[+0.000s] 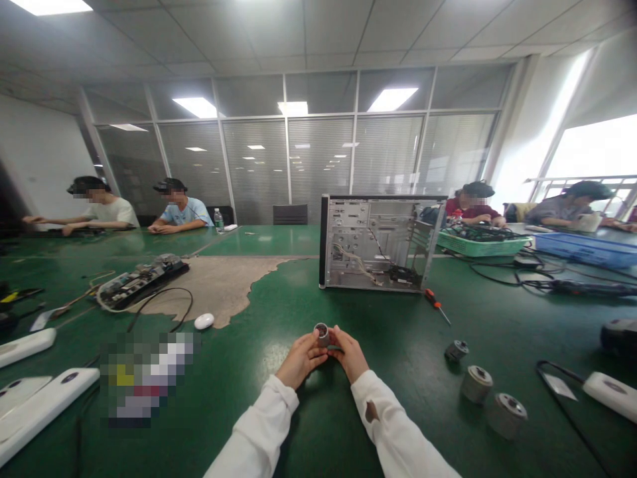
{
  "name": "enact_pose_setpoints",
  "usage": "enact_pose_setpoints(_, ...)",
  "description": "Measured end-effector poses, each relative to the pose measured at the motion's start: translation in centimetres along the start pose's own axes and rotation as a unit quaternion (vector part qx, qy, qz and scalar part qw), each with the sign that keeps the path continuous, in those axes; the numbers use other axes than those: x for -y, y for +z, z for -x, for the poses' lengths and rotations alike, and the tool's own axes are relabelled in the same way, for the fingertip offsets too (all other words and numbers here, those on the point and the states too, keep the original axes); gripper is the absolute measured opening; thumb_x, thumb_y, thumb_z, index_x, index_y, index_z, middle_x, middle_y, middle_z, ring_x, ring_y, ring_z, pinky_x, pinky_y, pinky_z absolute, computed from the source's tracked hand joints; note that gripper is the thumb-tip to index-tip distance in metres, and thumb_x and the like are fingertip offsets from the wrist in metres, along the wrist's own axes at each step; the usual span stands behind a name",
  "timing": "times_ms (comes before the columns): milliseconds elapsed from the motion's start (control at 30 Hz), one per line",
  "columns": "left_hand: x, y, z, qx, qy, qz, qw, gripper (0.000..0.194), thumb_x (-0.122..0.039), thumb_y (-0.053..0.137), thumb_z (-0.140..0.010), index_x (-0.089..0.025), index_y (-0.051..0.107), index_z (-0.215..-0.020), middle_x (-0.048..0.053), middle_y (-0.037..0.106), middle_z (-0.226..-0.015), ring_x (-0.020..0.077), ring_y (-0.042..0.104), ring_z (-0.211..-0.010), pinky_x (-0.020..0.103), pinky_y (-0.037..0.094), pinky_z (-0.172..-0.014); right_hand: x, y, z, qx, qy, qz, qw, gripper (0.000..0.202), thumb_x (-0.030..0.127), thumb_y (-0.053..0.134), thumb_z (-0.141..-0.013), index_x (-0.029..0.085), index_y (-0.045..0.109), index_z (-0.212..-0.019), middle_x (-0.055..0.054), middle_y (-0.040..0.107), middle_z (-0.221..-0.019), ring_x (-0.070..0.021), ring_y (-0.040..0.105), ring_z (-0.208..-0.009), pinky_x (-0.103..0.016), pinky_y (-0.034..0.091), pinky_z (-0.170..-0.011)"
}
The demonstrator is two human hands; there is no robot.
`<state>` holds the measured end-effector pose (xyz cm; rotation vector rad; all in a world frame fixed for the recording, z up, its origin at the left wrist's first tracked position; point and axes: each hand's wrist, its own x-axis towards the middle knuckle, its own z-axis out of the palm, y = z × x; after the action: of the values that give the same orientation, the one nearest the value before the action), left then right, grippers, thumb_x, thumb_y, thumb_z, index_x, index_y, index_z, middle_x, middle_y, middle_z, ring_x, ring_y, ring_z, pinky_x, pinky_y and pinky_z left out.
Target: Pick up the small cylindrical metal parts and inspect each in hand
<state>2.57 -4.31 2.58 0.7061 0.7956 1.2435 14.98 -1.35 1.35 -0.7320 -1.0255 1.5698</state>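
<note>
One metal can [323, 338], seemingly opened, is held by the left hand [301, 358] and right hand [350, 354], while three more cans [476, 388] seem left closed.

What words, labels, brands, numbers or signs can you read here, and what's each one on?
None can be read.
Bottle: any label is too small to read.
White tag near the right edge: too blurred to read.
Pixelated patch at left: blocked out, nothing readable.
Held metal cylinder: no readable marking.
</note>
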Motion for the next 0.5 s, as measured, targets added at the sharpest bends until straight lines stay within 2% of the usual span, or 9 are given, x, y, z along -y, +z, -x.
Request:
enact_pose_setpoints(167,-0.22,-0.15,-0.19,-0.017,-0.044,0.016,0.999,0.039,-0.044,0.052,-0.071,-0.014,0.051,-0.096,0.006,0.062,-0.069,0.0123,0.060,-0.061,0.025,0.047,-0.063,-0.12,-0.07,-0.05,-0.014,-0.005,0.014,1.000,0.040,0.049,0.054,-0.064,0.015,0.064,-0.082,-0.008,0.064,-0.085,-0.0174,0.057,-0.077,-0.023,0.044,-0.054)
enact_pose_setpoints(500,-0.89,-0.86,-0.04,0.038,-0.078,0.073,0.994,0.052,-0.056,0.037,-0.073,-0.016,0.047,-0.106,0.006,0.062,-0.068,0.0134,0.059,-0.056,0.027,0.044,-0.061,-0.54,-0.33,-0.28,-0.035,0.011,0.004,0.999,0.038,0.047,0.058,-0.062,0.015,0.063,-0.080,-0.007,0.063,-0.076,-0.0151,0.056,-0.069,-0.023,0.044,-0.052)
